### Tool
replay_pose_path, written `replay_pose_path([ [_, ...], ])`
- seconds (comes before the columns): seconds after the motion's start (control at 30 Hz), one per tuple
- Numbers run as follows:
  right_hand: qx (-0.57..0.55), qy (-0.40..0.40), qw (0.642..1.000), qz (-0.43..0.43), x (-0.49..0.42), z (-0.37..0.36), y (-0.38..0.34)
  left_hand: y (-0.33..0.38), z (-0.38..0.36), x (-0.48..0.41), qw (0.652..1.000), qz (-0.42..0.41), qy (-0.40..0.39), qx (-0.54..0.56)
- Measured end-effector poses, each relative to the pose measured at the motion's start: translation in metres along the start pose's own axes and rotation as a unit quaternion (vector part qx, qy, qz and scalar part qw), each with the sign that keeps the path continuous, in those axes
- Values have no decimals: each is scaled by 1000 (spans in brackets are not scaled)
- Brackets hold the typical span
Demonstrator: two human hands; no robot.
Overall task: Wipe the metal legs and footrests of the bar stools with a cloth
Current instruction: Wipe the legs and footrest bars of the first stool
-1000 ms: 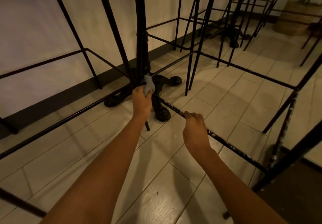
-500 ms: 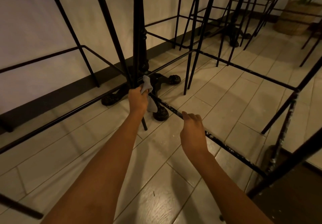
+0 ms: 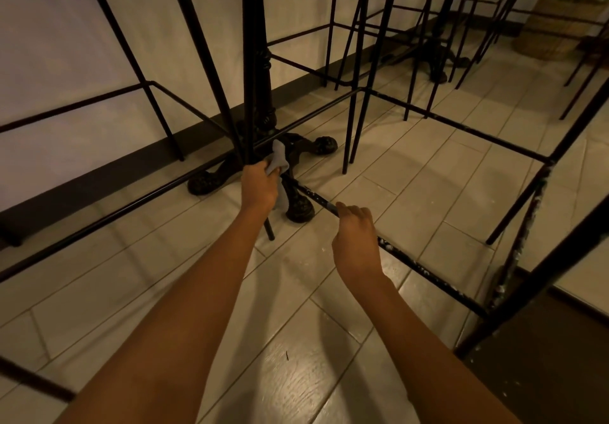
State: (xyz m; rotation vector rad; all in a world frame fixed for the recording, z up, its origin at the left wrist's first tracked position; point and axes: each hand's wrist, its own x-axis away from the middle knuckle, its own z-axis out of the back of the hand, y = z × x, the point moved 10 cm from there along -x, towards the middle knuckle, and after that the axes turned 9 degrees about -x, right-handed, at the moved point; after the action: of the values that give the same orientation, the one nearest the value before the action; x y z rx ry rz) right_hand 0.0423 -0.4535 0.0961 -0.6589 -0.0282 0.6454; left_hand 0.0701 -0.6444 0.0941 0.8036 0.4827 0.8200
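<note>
Both bare forearms reach in from 6 o'clock over the glossy pale floor tiles (image 3: 290,341). The right hand (image 3: 357,242) sits just right of centre, fingers curled down over the thin black metal footrest bar with chipped white flecks (image 3: 425,273), which runs from about 11 o'clock of that hand down to a scuffed, paint-spattered black stool leg (image 3: 524,235) out at 4 o'clock. Looks like a loose wrap on the bar; the fingertips themselves are hidden behind the knuckles, so can't say how tight. A bit farther up, at roughly 10 o'clock from the right hand, the left hand (image 3: 258,186) is fisted around a small light grey cloth (image 3: 278,160), fingers pressed together and pinching it against the slim black metal stool leg (image 3: 268,229) right where the footrest bar meets it. A flap of the cloth sticks up above the fist and another bit hangs below. Just behind that, touching distance from the cloth, is the ornate black cast-iron table base with scrolled feet (image 3: 298,207), its column going straight up at 12 o'clock. Past it, more thin black stool frames (image 3: 359,61) stand along the pale wall with dark skirting (image 3: 158,150), and way off at 1 o'clock there's a woven basket planter (image 3: 557,25) in the corner.
</note>
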Motion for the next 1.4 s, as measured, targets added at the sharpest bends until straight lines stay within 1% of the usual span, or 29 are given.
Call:
replay_pose_path([
  [0.2,-14,-12,1000,-12,-2,1,5,10,-11,22,999,-44,-26,-3],
  [0.33,-18,-13,1000,-8,0,2,5,7,-8,19,999,-32,-26,7],
  [0.53,-25,-12,1000,-8,-1,3,5,10,-10,25,1000,-13,-4,9],
  [0.77,-30,-16,999,-15,-1,2,6,17,-25,40,997,-21,-73,-14],
  [0.83,-31,-20,999,-14,-1,3,6,19,-23,37,997,-27,-76,-18],
  [1.0,-30,-23,999,-14,-1,3,6,17,-20,32,999,-15,-37,-5],
  [1.1,-30,-26,999,-19,-2,2,6,22,-27,45,998,2,-58,-19],
  [1.23,-28,-34,999,-26,-1,2,6,24,-38,60,996,-15,-87,-18],
  [1.3,-27,-31,999,-26,-1,3,6,22,-40,64,994,-19,-105,-38],
  [1.4,-29,-30,999,-22,0,4,5,29,-38,62,987,-43,-117,-102],
])
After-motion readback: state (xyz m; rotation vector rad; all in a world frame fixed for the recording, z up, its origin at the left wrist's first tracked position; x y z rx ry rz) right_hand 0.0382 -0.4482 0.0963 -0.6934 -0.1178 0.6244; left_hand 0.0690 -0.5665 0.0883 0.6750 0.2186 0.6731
